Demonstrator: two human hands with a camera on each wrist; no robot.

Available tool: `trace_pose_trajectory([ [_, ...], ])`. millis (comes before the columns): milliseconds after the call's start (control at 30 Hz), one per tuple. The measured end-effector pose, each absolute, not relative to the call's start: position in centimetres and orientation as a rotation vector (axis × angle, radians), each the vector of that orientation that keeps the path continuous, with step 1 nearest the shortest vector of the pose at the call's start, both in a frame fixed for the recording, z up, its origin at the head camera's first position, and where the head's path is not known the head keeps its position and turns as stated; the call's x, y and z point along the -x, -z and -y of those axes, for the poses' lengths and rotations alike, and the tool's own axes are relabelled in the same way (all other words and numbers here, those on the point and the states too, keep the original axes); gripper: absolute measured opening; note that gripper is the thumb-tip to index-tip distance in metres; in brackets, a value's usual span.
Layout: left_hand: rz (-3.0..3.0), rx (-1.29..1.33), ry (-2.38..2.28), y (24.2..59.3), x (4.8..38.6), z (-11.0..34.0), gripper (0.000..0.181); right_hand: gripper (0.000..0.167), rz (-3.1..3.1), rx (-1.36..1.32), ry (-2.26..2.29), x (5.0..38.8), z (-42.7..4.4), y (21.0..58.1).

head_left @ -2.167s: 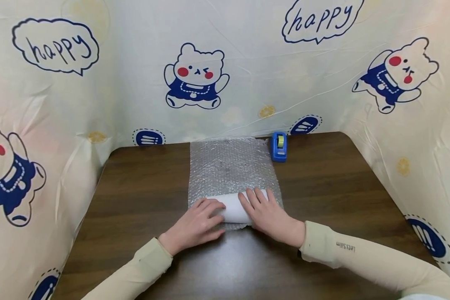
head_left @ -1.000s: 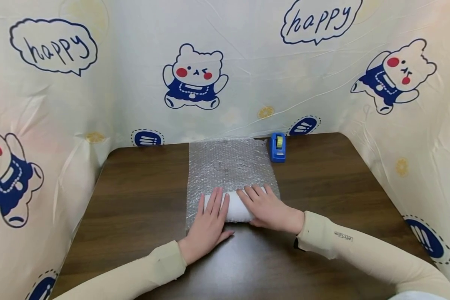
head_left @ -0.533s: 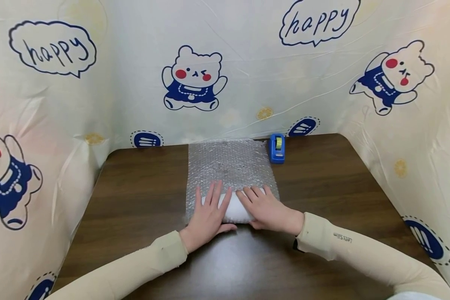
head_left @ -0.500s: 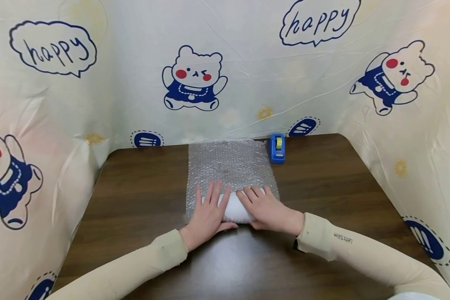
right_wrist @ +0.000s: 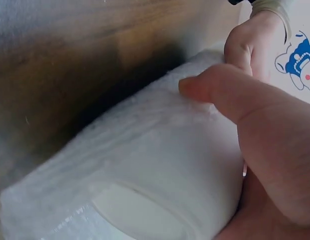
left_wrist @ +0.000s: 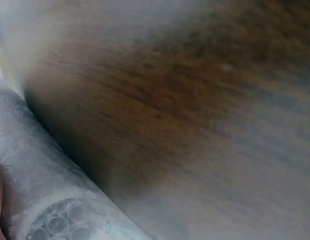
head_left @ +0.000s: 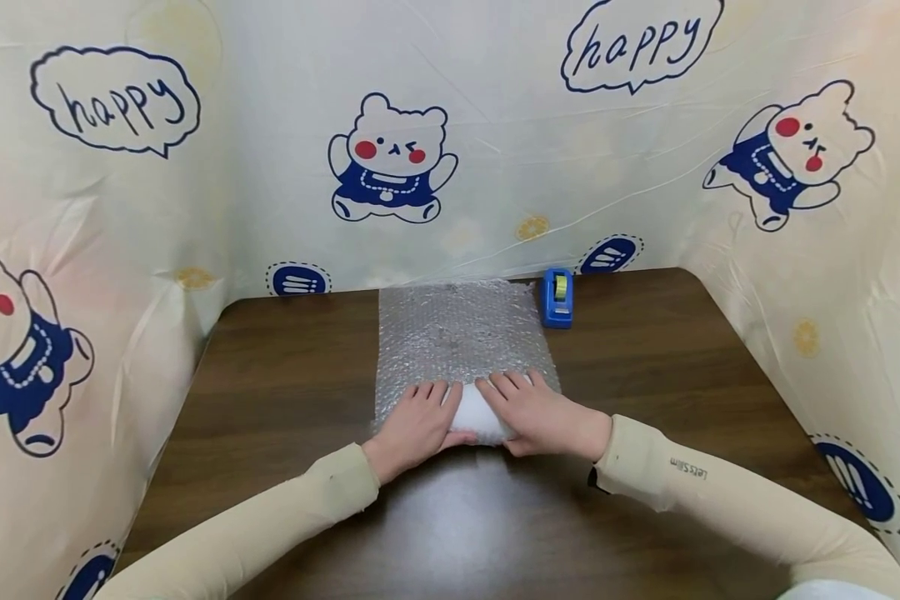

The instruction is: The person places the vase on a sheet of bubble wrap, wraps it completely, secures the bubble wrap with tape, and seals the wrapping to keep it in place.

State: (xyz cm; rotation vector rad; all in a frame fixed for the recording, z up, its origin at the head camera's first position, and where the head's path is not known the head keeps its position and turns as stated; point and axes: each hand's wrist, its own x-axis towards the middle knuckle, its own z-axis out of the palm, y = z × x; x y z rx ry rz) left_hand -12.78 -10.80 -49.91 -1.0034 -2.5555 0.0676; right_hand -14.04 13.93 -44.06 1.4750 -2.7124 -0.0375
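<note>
A white cylinder (head_left: 478, 410) lies crosswise on the near part of a bubble wrap sheet (head_left: 457, 329), whose near edge is folded up against it. My left hand (head_left: 414, 423) grips its left part, fingers over the top and thumb along the near side. On the right part my right hand (head_left: 542, 417) holds it the same way. The right wrist view shows my right thumb (right_wrist: 235, 95) pressing the bubble wrap (right_wrist: 109, 135) against the white cylinder (right_wrist: 195, 165), whose round end is visible. In the left wrist view, rolled bubble wrap (left_wrist: 39, 155) shows at the lower left.
A blue tape dispenser (head_left: 558, 298) with yellowish tape stands at the table's back edge, right of the sheet. The dark wooden table (head_left: 285, 375) is enclosed at the back and sides by a printed curtain (head_left: 495, 125).
My left hand, earlier laid with fingers stretched forward over the cylinder, now has its fingers bent around it. The wrap's near edge has come up against the cylinder. My right hand stays about where it was.
</note>
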Motion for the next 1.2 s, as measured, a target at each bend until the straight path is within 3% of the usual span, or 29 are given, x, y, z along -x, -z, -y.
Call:
trace_pose_trajectory([
  [300,2.670,1.066,-0.016,49.0,13.2,10.7,0.066,0.092,2.915,-1.537,-0.148,14.7,-14.5,42.9],
  [633,2.828,1.067,0.100,48.4,14.0,10.6,0.056,0.072,2.603,-1.464,0.213,11.6,-13.6,43.1],
  [967,2.882,1.096,0.254,47.9,15.0,10.5,0.051,0.098,2.597,-1.146,0.316,8.4,-12.5,45.5],
  [1200,2.956,1.076,0.361,48.1,15.5,10.6,0.052,0.097,2.526,-1.160,0.385,8.7,-12.9,47.8],
])
